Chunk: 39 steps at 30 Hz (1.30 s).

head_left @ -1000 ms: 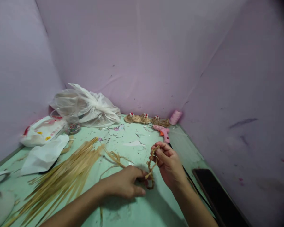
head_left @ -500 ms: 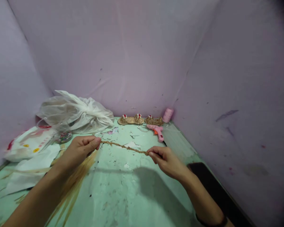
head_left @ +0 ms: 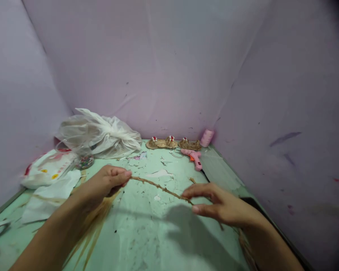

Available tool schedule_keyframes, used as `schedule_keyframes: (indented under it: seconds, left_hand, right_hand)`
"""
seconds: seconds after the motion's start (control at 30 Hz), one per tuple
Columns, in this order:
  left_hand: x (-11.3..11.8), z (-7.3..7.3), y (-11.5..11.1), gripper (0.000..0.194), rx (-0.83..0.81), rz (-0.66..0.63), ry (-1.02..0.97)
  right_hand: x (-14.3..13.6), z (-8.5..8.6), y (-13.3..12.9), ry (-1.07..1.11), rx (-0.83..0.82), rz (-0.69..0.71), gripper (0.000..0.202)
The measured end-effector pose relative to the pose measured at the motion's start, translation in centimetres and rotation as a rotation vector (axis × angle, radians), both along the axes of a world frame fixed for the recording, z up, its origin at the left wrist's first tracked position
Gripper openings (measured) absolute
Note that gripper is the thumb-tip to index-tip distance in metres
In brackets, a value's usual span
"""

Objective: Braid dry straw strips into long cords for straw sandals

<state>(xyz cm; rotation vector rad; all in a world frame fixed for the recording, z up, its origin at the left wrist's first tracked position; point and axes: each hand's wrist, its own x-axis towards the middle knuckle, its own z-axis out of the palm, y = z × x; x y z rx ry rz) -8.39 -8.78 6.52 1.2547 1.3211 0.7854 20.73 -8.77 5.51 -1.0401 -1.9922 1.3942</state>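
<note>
In the picture of 0.5 s ago, the right hand (head_left: 214,203) pinched the right end of the thin, brown, braided-looking cord of straw-like fibre (head_left: 161,187), and the cord was pulled almost straight; now this pinch is loosened, with the thumb and the forefinger parted and the cord passing between their tips; the left hand (head_left: 110,180) has its grip kept, thumb and fingers closed firmly on the left end. I judge from this that the tension is mostly gone, and that the left hand alone now secures the cord, while the right hand only guides or feels it. The cord is in the middle of the scene, between the 2 hands, above the pale green, worn table (head_left: 141,244); the thin shadow below supports this; it bows gently and slopes down toward the right and near side. Its surface looks knobbly, with short stubs of fibre standing out along it; under the right hand a brown strand end shows, but I cannot tell if it belongs to the same cord; to the left, the loose bundle of long, flat, yellowish straw strands (head_left: 101,214) lies partly behind the left forearm.
</note>
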Motion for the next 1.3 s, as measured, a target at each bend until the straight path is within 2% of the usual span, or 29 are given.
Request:
schedule_keyframes:
  seconds: [0.07,0.17,0.27,0.33,0.43,0.53,0.63,0.73,0.9,1.03,1.17,1.3]
  left_hand:
    - [1.2,0.1,-0.7,0.039,-0.042,-0.073,0.008]
    - [3.3,0.0,-1.7,0.039,-0.095,-0.156,-0.075]
    - [4.2,-0.3,-1.8,0.039,-0.148,-0.165,-0.228]
    - [3.9,-0.6,-1.4,0.039,-0.131,-0.129,-0.236]
    - [2.9,-1.0,-0.6,0.038,-0.094,-0.094,-0.15]
    - [2.4,-1.7,0.1,0.035,-0.106,-0.091,-0.084]
    - [2.8,-2.2,0.2,0.032,-0.074,-0.08,-0.039]
    - [3.4,-2.2,-0.2,0.032,-0.058,-0.061,-0.027]
    - [3.0,-2.0,0.0,0.03,-0.2,0.08,-0.285]
    - [2.2,-2.4,0.8,0.02,-0.276,0.171,-0.514]
    - [1.9,-2.5,1.1,0.018,-0.194,0.264,-0.625]
    - [2.1,-2.3,1.0,0.018,-0.038,0.31,-0.637]
  right_hand:
    - [-1.6,0.1,-0.5,0.021,0.166,-0.132,0.029]
    - [-4.9,0.0,-1.6,0.091,0.306,-0.188,0.034]
    - [-7.7,-0.6,-1.3,0.084,0.286,-0.077,0.025]
    - [-8.6,-1.0,-0.2,0.058,0.266,-0.123,0.021]
    - [-8.6,-1.5,2.0,0.042,0.248,-0.24,0.02]
    - [-8.2,-2.1,3.7,0.036,0.226,-0.275,0.024]
    - [-7.9,-2.9,4.5,0.043,0.198,-0.308,0.03]
    - [-7.7,-3.6,4.7,0.102,0.171,-0.311,0.027]
    - [-7.6,-4.2,4.9,0.15,0.126,-0.28,0.021]
    - [-7.7,-4.9,5.3,0.197,0.054,-0.296,0.016]
    - [-7.6,-5.6,5.5,0.224,-0.025,-0.421,0.018]
    - [-7.9,-5.7,5.3,0.214,-0.069,-0.398,0.016]
